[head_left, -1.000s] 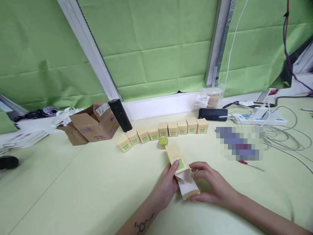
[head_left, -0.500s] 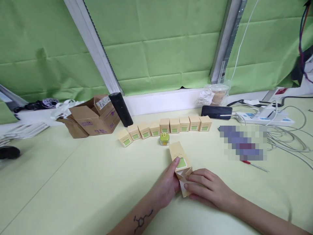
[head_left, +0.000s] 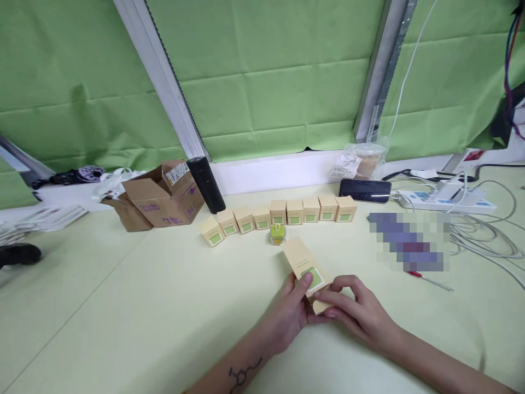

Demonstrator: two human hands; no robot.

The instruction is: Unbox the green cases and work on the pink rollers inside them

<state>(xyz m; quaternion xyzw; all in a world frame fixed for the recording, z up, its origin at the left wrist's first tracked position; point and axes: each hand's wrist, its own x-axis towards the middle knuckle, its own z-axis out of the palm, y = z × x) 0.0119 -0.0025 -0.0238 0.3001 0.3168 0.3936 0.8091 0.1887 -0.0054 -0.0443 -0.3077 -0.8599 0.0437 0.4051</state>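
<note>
A small cream cardboard box (head_left: 302,259) with a green label is tilted over the table in front of me. My left hand (head_left: 289,314) is wrapped round it, thumb across the label. At the box's near end, the fingers of my right hand (head_left: 363,312) pinch the end flap (head_left: 322,307), which is partly folded over; the opening is mostly hidden. Just beyond the box stands a small clear jar (head_left: 278,235) with a yellow-green lid and a ring on top. Behind it, several similar cream boxes (head_left: 295,212) stand in a row.
An opened brown carton (head_left: 164,200) and a black cylinder (head_left: 205,185) stand at the back left. To the right are a phone (head_left: 365,190), a power strip (head_left: 451,202) with tangled cables, a red-handled screwdriver (head_left: 430,281) and a blurred-out patch. A plastic-wrapped container (head_left: 367,161) sits behind the phone.
The box has tilted further, its near end swinging right. Its end flap, hanging open before, is now folded inward by my right fingers, which have drawn closer around it.
</note>
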